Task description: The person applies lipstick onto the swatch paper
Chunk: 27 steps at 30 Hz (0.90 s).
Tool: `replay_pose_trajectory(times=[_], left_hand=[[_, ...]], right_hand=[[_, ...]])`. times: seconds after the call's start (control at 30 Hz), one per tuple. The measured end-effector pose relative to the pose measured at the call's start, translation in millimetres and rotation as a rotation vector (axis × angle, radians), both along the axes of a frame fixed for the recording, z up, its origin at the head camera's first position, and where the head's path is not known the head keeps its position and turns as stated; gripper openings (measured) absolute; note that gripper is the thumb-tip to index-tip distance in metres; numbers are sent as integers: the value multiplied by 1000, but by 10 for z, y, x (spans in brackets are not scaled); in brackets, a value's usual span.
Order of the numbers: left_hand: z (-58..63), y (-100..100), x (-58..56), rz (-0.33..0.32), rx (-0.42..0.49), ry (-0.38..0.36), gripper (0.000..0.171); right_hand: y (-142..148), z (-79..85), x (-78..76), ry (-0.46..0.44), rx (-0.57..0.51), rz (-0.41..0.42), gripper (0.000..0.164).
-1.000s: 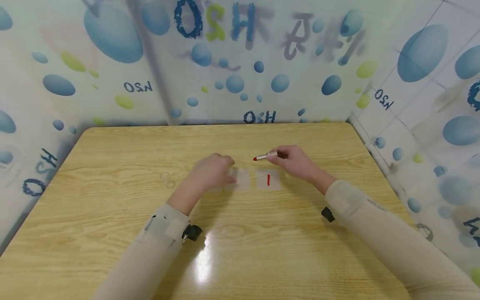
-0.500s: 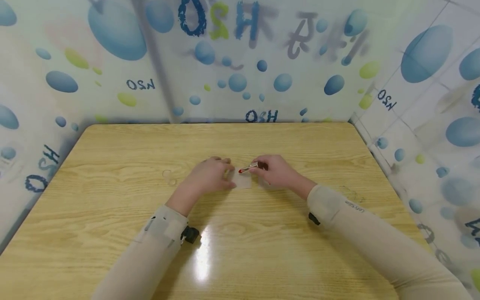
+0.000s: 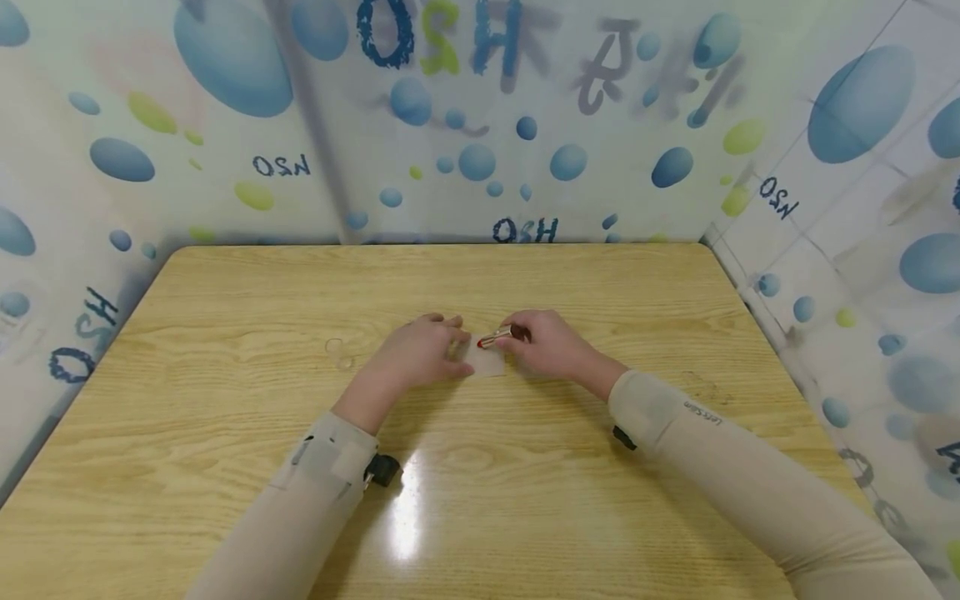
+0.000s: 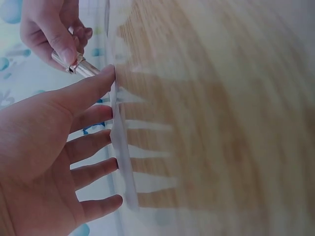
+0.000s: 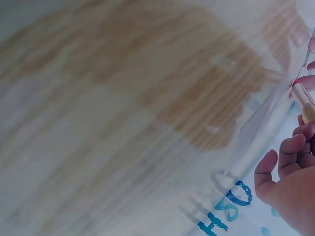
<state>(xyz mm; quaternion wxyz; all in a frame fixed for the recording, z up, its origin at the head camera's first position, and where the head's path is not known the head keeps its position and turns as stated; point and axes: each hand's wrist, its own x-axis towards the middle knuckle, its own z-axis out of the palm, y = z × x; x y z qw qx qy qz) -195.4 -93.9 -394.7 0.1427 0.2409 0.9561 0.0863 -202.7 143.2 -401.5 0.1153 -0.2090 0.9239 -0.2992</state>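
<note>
My right hand (image 3: 551, 343) pinches a lipstick (image 3: 497, 336), a slim silvery tube with a red tip. That red tip is at the upper part of a small white paper (image 3: 487, 362) on the table, touching it or very close. My left hand (image 3: 420, 350) rests with spread, fairly straight fingers at the paper's left side; in the left wrist view its fingertips (image 4: 114, 200) press along the paper's edge. Another paper (image 5: 253, 125) shows edge-on in the right wrist view; from the head, the right hand covers most of that area.
The wooden table (image 3: 480, 483) reaches back to a wall (image 3: 480, 125) printed with blue and green drops and lettering. Faint ring-shaped marks (image 3: 339, 353) lie left of the left hand. A second wall (image 3: 862, 208) borders the table's right side.
My right hand has moved left and toward me, bringing the lipstick's tip to the middle paper and covering the paper with a red stroke. The left hand stays almost still.
</note>
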Motion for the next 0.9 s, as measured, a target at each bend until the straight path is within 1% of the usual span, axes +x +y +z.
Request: replay_pose_trajectory(times=[0.23, 0.53, 0.9], left_hand=[[13, 18, -6, 1, -25, -7, 65], [26, 26, -1, 1, -22, -7, 63], [51, 37, 8, 5, -26, -11, 63]], right_hand=[[-17, 19, -2, -6, 4, 5, 28], [-18, 32, -9, -20, 16, 7, 28], [0, 27, 28, -41, -9, 9, 28]])
